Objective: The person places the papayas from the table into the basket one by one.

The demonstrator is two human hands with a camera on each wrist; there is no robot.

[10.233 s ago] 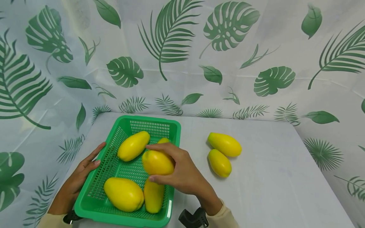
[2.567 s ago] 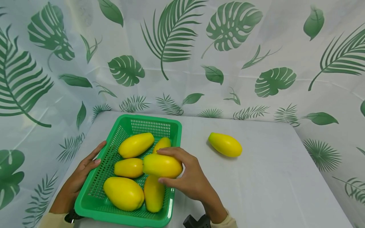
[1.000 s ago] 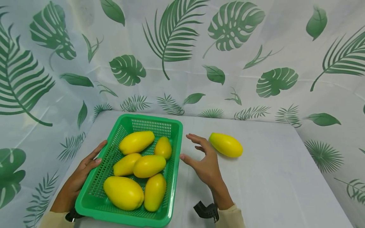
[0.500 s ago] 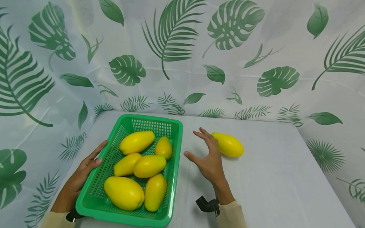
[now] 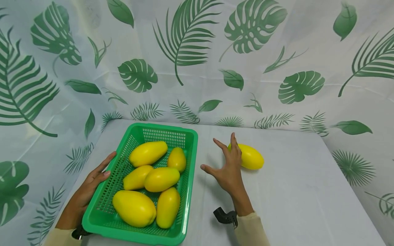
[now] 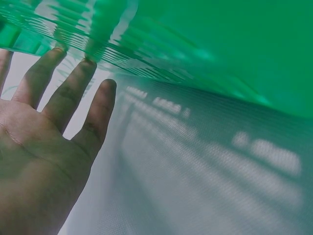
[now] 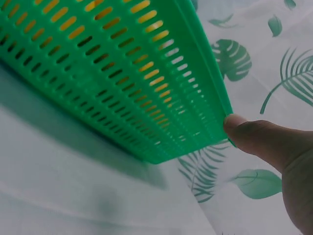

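Observation:
A green plastic basket point(image 5: 191, 164) stands on the left half of the table, with several yellow papayas inside; one papaya point(image 5: 162, 179) leans on its neighbour in the middle. My left hand point(image 5: 87, 191) rests against the basket's left side. The left wrist view shows its straight fingers point(image 6: 73, 95) touching the slotted wall. To the right of the basket my right hand point(image 5: 229, 172) is raised with fingers spread, holding nothing. Behind those fingers a single papaya point(image 5: 251, 157) lies on the table, its left end partly hidden.
A white cloth covers the table point(image 5: 295, 191). Leaf-printed sheeting point(image 5: 197, 68) rises along the back and both sides. Dark wrist cameras, the right one point(image 5: 225, 216) in plain sight, are strapped near the sleeves.
Earlier my right hand set papayas into the basket, the last about a second or two ago. Since then it has moved right toward the lone papaya, spreading its fingers. The left hand stays put.

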